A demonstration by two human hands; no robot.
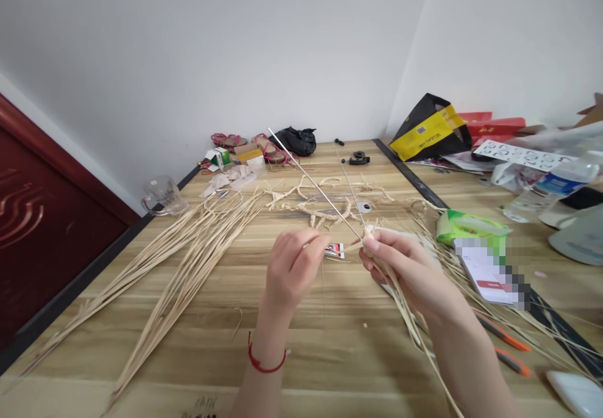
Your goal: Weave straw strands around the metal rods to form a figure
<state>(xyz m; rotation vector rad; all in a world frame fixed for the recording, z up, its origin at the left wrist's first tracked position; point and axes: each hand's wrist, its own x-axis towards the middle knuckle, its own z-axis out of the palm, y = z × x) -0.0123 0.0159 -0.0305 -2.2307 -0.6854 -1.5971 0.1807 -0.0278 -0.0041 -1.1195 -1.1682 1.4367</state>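
My right hand (405, 264) pinches a small bundle of pale raffia strands (398, 292) wrapped at the base of two thin metal rods (315, 184), which slant up and away. The strands' loose tails hang past my wrist toward the table's near edge. Just left of it, my left hand (293, 267) is closed on one flat strand (351, 247) that runs to the wrapped base. Behind the hands lie knotted, braided raffia pieces (330, 214). Partly hidden between the hands is a small printed packet (335, 250).
Long raffia bundles (188, 273) spread over the left of the wooden table, near a glass mug (163, 195). On the right are orange-handled pliers (511, 346), a phone (485, 273), a green pack (471, 226) and a water bottle (546, 186). A black-yellow bag (428, 130) stands behind.
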